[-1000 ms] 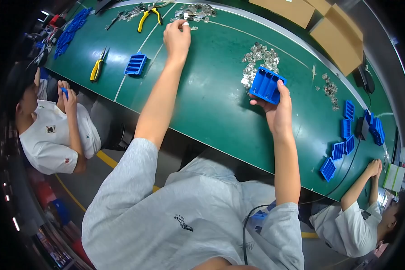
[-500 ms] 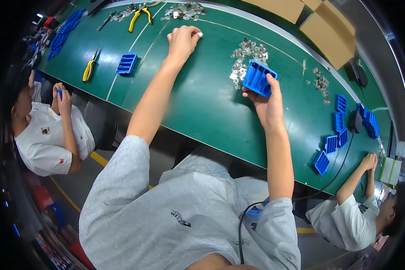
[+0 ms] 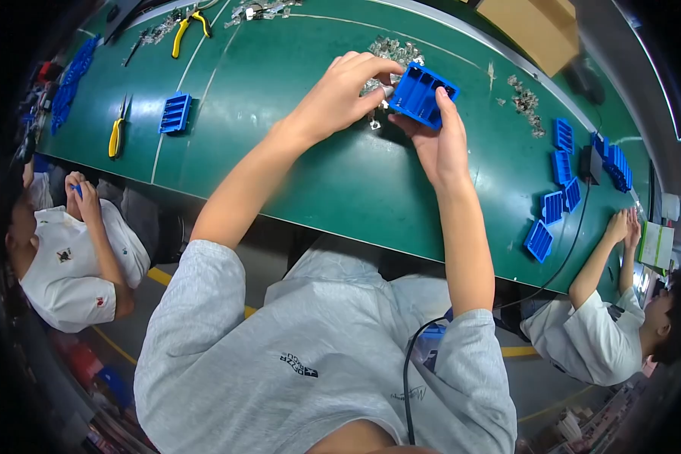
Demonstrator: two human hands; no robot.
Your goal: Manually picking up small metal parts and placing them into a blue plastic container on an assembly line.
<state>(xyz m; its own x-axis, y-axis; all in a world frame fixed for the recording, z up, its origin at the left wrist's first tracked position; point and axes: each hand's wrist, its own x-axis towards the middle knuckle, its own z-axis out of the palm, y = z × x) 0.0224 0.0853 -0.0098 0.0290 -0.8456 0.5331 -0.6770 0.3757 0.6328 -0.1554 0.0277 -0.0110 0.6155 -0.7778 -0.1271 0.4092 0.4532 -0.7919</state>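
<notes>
Right fingers (image 3: 445,103) grip a blue tray (image 3: 422,94), left fingers (image 3: 377,68) apparently touching it.

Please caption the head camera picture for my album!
Right hand holding a blue tray over a green table, left hand close by.

Left hand (image 3: 346,92), earlier well apart, now just beside the blue tray (image 3: 420,95), contact unclear.

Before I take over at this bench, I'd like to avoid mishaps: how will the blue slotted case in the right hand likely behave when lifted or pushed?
The blue slotted case is probably stiff, as its walls look straight in the right hand. It seems light for its size, given its open slots. Being boxy, it would likely slide rather than roll.
</notes>
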